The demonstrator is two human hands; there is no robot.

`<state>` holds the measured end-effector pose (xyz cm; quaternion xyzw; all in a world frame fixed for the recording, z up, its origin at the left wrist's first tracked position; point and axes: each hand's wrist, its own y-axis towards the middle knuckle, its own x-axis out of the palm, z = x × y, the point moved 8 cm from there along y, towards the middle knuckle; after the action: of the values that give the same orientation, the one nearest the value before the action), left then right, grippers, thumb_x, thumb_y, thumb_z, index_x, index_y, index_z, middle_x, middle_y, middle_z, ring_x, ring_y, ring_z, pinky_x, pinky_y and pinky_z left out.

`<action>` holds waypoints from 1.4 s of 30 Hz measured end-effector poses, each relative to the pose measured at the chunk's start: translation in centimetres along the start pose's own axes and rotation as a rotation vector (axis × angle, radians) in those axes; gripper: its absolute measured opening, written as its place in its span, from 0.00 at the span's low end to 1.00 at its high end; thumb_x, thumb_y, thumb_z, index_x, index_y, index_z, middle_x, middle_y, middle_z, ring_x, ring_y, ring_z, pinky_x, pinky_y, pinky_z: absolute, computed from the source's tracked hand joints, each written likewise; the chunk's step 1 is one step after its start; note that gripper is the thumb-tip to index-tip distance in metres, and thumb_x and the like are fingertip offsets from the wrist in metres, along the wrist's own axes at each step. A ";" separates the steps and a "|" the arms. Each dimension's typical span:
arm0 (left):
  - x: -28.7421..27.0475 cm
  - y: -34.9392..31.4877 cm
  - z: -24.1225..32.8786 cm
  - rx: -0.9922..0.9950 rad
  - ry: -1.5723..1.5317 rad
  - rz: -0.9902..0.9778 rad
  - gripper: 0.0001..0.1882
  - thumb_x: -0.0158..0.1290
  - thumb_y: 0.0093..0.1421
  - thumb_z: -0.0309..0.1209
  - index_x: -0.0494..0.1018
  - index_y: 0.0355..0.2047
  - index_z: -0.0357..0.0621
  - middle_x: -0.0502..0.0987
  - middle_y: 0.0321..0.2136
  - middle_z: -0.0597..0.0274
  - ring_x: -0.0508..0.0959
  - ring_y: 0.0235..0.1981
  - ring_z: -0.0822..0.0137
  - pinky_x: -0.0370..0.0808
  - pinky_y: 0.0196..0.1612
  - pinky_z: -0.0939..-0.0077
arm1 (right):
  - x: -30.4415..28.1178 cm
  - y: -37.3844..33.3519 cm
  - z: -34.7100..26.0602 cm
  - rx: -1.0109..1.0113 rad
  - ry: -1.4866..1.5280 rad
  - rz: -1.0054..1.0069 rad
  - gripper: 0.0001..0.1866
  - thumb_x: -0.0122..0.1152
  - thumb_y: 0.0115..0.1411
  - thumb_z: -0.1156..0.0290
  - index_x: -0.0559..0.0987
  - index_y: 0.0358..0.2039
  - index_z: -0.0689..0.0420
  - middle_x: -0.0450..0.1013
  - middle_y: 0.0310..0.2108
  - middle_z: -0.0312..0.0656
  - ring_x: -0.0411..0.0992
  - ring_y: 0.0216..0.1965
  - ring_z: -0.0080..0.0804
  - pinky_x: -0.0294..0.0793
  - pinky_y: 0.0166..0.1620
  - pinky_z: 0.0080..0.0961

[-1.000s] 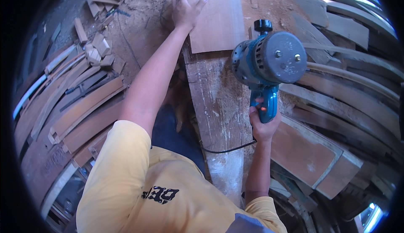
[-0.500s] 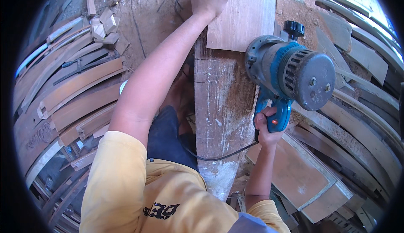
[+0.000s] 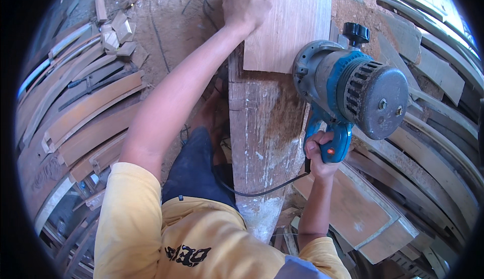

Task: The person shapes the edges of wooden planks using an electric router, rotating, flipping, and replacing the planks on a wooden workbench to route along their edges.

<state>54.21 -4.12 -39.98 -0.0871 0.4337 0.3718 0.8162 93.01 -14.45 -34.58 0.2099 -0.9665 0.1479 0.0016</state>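
My right hand [image 3: 321, 150] is wrapped round the blue rear handle of a router [image 3: 365, 90] with a grey motor housing and a small red light on the handle. The router lies tilted on its side, its round base [image 3: 306, 72] up against the right edge of a pale wooden board [image 3: 287, 32]. Near the top of the picture, my left hand [image 3: 247, 4] rests at the board's left edge, thumb stretched over its face and fingers partly cut off by the frame. Any bit of the router is hidden behind its base.
The board lies on a worn, paint-stained plank bench [image 3: 262, 127]. A black power cord [image 3: 257, 194] hangs across it from the handle. Curved wood pieces [image 3: 96, 102] are piled on the left, more offcuts and planks [image 3: 428, 158] on the right. Sawdust covers the floor [image 3: 174, 21].
In the picture, the board's near end and the router sit slightly lower, and my left hand and forearm slightly further left. Both hands keep their places on the board and the handle.
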 end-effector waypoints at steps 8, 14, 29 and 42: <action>-0.3 1.0 0.3 0.054 -0.004 0.002 0.47 0.59 0.66 0.52 0.54 0.74 0.34 0.61 0.67 0.21 0.62 0.70 0.30 0.64 0.71 0.46 | 0.9 3.0 -0.8 -0.042 -0.014 -0.032 0.13 0.63 0.56 0.89 0.71 0.37 0.60 0.72 0.25 0.41 0.70 0.25 0.27 0.70 0.31 0.26; -0.2 1.4 0.5 0.044 0.010 -0.015 0.47 0.59 0.66 0.49 0.53 0.74 0.33 0.59 0.68 0.20 0.59 0.71 0.30 0.60 0.73 0.46 | 1.0 4.8 -1.1 -0.037 -0.107 -0.019 0.11 0.64 0.55 0.87 0.72 0.35 0.61 0.74 0.24 0.41 0.71 0.24 0.27 0.70 0.30 0.26; 0.1 3.0 0.8 0.055 -0.018 -0.038 0.47 0.61 0.65 0.46 0.53 0.74 0.29 0.60 0.68 0.22 0.58 0.72 0.31 0.56 0.75 0.46 | 3.1 9.9 -2.5 -0.127 -0.067 -0.129 0.16 0.57 0.60 0.89 0.66 0.43 0.57 0.65 0.23 0.38 0.63 0.20 0.24 0.63 0.23 0.24; 0.2 3.5 0.4 0.069 -0.008 -0.078 0.51 0.60 0.64 0.52 0.52 0.74 0.27 0.60 0.69 0.25 0.57 0.73 0.32 0.55 0.75 0.46 | 4.0 12.5 -2.6 -0.033 0.051 0.002 0.13 0.61 0.55 0.90 0.72 0.37 0.61 0.72 0.25 0.40 0.68 0.24 0.25 0.69 0.28 0.24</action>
<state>52.13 -1.34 -39.27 -0.0743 0.4392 0.3247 0.8343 84.07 -4.45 -35.37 0.2051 -0.9686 0.1370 0.0295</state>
